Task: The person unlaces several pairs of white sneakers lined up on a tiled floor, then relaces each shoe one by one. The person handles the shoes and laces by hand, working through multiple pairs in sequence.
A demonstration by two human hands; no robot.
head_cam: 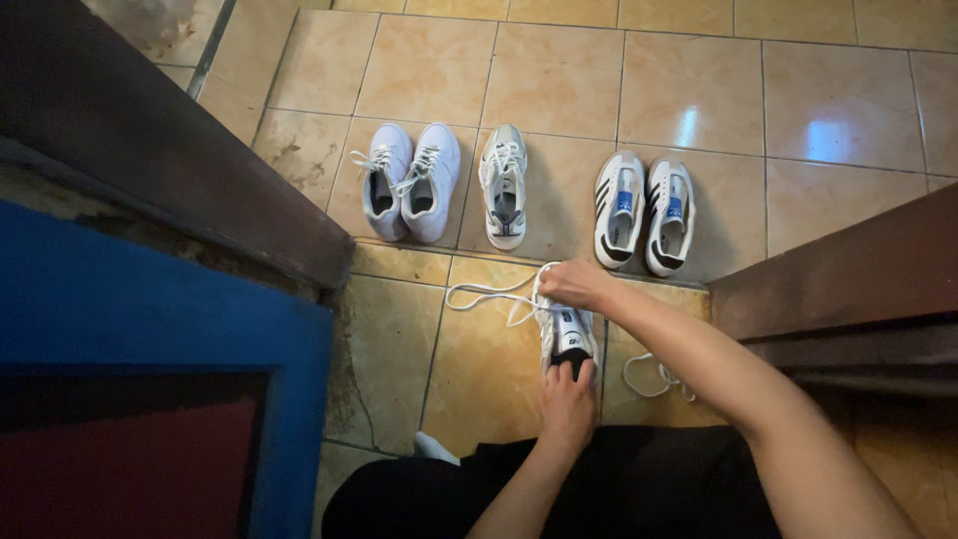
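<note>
Open tile floor (479, 369) lies at 9 o'clock of the held sneaker (569, 334), crossed only by its loose lace (484, 292). At 12 o'clock, a shoe row (519, 195) blocks passage. A wooden ledge (838, 284) obstructs at 3 o'clock.

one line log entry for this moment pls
left hand: holds heel of white sneaker | right hand: pulling white lace | floor: single sneaker between two pairs

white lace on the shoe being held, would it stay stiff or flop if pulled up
Probably floppy: the lace lies in a loose curving loop on the tiles. It looks thin and light, so the right hand should lift it easily. It may drag the shoe unless the left hand steadies the heel.
</note>
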